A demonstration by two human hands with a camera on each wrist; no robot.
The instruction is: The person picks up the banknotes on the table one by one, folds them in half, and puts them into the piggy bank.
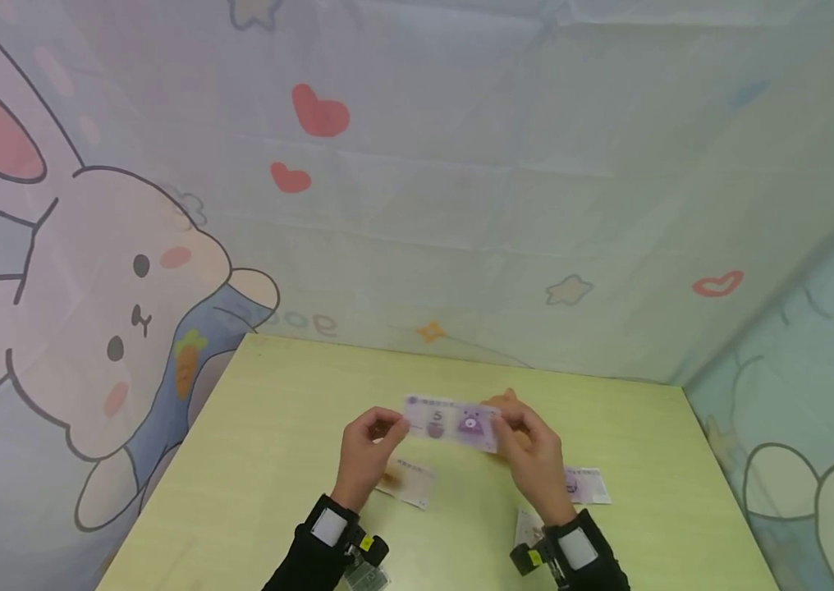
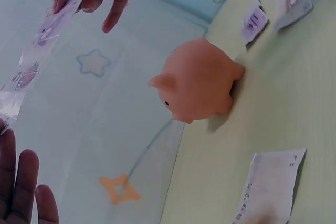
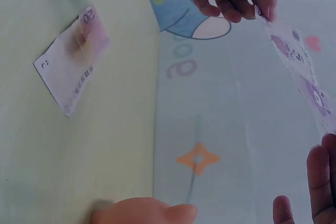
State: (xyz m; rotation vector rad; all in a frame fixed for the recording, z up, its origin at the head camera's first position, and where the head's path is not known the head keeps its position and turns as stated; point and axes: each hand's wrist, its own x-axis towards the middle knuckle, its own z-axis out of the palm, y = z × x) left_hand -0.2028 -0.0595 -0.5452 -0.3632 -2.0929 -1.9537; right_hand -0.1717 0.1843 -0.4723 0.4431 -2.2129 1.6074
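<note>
A purple play banknote marked with a 5 is stretched between both hands above the table. My left hand pinches its left end, and my right hand pinches the right end. In the left wrist view the same banknote hangs clear of an orange piggy bank, which stands on the table. From the head, the right hand mostly hides that piggy bank. Below the left hand a pale banknote lies flat; the right wrist view shows this banknote with a brownish blur on it.
A small purple banknote lies right of the right wrist. Another pale note is partly hidden by that wrist. Under the left wrist sits a greenish note. A printed cloth hangs behind the yellow-green table.
</note>
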